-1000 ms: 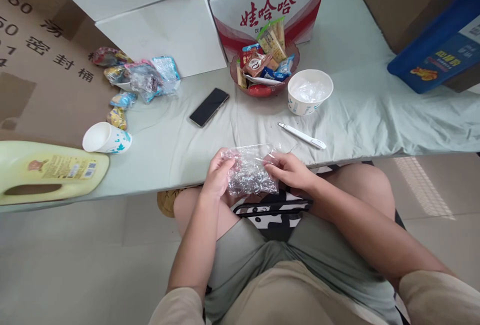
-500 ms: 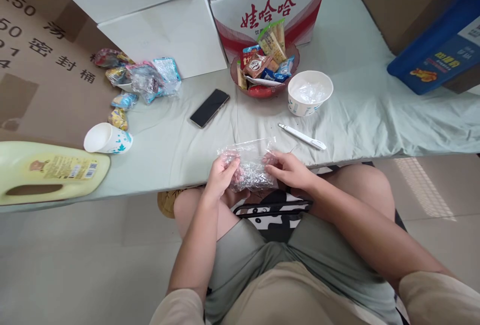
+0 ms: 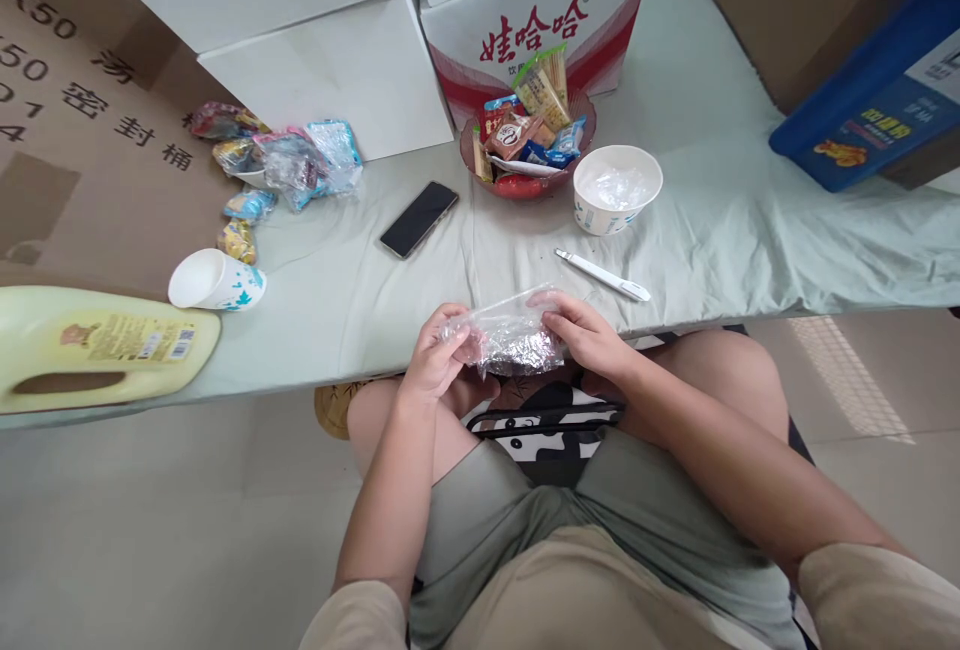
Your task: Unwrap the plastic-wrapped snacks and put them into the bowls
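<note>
A crumpled clear plastic bag [image 3: 511, 338] is held between both my hands at the near edge of the table, above my lap. My left hand [image 3: 435, 355] pinches its left end with fingers curled. My right hand [image 3: 589, 335] grips its right side, fingers closed over the top. The bag is folded down into a low, flat bundle. A white pen-shaped tool [image 3: 604, 275] lies on the cloth just beyond my right hand.
The table has a pale green cloth [image 3: 750, 220]. On it are a black phone [image 3: 418, 218], a red bowl of snack packets [image 3: 525, 145], a white paper bowl [image 3: 616, 188], a tipped paper cup [image 3: 214, 282], a yellow jug [image 3: 90, 345], loose snack packets [image 3: 285, 162] and cardboard boxes [image 3: 525, 0].
The plastic bag has been folded down from a tall upright sheet into a smaller flat bundle. Both hands stayed on it and shifted slightly right.
</note>
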{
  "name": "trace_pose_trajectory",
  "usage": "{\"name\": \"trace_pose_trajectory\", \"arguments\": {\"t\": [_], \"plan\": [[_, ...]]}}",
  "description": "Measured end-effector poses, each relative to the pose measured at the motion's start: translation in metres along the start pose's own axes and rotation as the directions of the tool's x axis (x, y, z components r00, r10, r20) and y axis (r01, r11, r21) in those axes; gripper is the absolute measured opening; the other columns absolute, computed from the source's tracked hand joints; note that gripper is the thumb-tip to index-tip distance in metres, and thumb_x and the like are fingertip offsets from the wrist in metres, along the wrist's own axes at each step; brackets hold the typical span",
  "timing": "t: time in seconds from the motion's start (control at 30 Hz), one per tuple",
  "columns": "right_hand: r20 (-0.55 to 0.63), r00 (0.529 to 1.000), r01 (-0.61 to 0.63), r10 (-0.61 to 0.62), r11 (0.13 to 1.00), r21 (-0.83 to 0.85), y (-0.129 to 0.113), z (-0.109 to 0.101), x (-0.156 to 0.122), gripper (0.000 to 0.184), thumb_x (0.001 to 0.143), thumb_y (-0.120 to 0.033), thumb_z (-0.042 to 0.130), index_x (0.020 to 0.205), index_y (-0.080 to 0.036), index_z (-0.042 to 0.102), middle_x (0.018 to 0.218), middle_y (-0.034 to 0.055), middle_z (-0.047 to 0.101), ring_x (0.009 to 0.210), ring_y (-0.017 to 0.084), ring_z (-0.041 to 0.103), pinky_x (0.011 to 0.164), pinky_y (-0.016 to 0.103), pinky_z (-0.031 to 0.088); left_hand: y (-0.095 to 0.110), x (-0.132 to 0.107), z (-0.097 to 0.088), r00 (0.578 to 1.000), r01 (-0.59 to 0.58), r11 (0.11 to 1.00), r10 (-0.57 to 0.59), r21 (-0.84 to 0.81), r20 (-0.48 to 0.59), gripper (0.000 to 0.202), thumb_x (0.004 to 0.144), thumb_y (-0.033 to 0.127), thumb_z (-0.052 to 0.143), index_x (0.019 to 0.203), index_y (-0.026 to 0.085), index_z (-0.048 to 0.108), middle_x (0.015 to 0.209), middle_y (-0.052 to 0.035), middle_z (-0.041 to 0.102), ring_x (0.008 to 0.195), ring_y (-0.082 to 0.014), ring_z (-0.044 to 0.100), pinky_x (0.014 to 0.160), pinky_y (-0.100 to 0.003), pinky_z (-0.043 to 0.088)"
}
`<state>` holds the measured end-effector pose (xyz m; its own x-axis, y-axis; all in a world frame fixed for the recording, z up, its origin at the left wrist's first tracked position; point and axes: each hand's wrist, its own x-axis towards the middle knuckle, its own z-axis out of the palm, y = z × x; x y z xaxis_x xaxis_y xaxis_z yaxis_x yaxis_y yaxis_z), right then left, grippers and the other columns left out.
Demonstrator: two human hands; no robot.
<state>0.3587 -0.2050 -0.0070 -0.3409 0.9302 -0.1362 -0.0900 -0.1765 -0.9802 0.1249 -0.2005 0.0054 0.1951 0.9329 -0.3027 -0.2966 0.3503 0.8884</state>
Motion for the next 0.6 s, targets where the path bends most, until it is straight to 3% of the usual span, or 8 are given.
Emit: {"name": "trace_pose_trajectory", "arguments": {"t": [0.1, 0.23, 0.3, 0.37, 0.47, 0.6], "plan": [[-0.036, 0.999, -0.015, 0.018, 0.995, 0.101, 0.0, 0.001, 0.0, 0.018, 0.086, -0.034, 0.054, 0.094, -0.021, 0.063, 0.073, -0.0004, 0.057, 0.06, 0.013, 0.052, 0.056, 0.026, 0.044, 0.003, 0.0, 0.001, 1.0, 0.0, 0.998, 0.002, -0.066, 0.026, 0.041, 0.062, 0.049, 0.084, 0.079, 0.017, 0.066, 0.073, 0.0002, 0.068, 0.058, -0.0124, 0.063, 0.052, -0.023, 0.052], [0.023, 1.0, -0.014, 0.009, 0.969, 0.246, 0.003, -0.001, 0.001, 0.02, 0.082, -0.037, 0.054, 0.082, -0.019, 0.063, 0.068, 0.0009, 0.055, 0.056, 0.013, 0.05, 0.053, 0.027, 0.043, 0.006, 0.0, 0.001, 0.999, 0.027, 0.996, -0.024, -0.09, 0.043, 0.051, 0.07, 0.065, 0.07, 0.074, 0.014, 0.068, 0.075, -0.0051, 0.066, 0.066, -0.0166, 0.063, 0.057, -0.028, 0.053], [0.045, 0.999, 0.015, -0.025, 0.973, 0.228, 0.003, -0.003, 0.001, 0.028, 0.085, -0.044, 0.052, 0.08, -0.019, 0.063, 0.068, 0.0017, 0.055, 0.056, 0.013, 0.048, 0.053, 0.027, 0.041, 0.006, 0.0, -0.001, 0.999, 0.008, 0.999, -0.007, -0.035, 0.049, 0.045, 0.069, 0.059, 0.075, 0.075, 0.015, 0.066, 0.074, -0.0039, 0.065, 0.065, -0.0148, 0.061, 0.058, -0.025, 0.051], [0.034, 0.997, 0.059, -0.065, 0.987, 0.149, 0.002, -0.003, 0.001, 0.031, 0.087, -0.048, 0.054, 0.077, -0.019, 0.06, 0.069, 0.0008, 0.052, 0.058, 0.012, 0.047, 0.055, 0.027, 0.04, 0.003, 0.0, -0.002, 0.999, -0.021, 0.999, 0.019, 0.04, 0.049, 0.035, 0.065, 0.042, 0.081, 0.08, 0.016, 0.065, 0.076, -0.0015, 0.064, 0.063, -0.0111, 0.058, 0.057, -0.022, 0.047], [0.006, 0.998, 0.069, -0.069, 0.995, 0.069, 0.002, -0.001, 0.002, 0.024, 0.083, -0.04, 0.065, 0.082, -0.021, 0.052, 0.069, -0.0031, 0.047, 0.06, 0.01, 0.044, 0.057, 0.024, 0.039, 0.0, 0.001, -0.005, 0.998, -0.041, 0.99, 0.034, 0.135, 0.052, 0.033, 0.065, 0.027, 0.079, 0.092, 0.018, 0.063, 0.084, 0.0002, 0.064, 0.059, -0.0081, 0.056, 0.055, -0.02, 0.044], [-0.024, 1.0, 0.014, -0.011, 0.992, 0.126, 0.004, 0.002, 0.004, 0.035, 0.077, -0.031, 0.07, 0.1, -0.025, 0.044, 0.071, -0.007, 0.043, 0.056, 0.009, 0.041, 0.052, 0.022, 0.036, -0.004, 0.003, -0.005, 0.999, -0.05, 0.972, 0.048, 0.229, 0.016, 0.041, 0.067, 0.023, 0.074, 0.105, 0.021, 0.059, 0.09, 0.0007, 0.064, 0.062, -0.0086, 0.058, 0.058, -0.02, 0.045]]}}
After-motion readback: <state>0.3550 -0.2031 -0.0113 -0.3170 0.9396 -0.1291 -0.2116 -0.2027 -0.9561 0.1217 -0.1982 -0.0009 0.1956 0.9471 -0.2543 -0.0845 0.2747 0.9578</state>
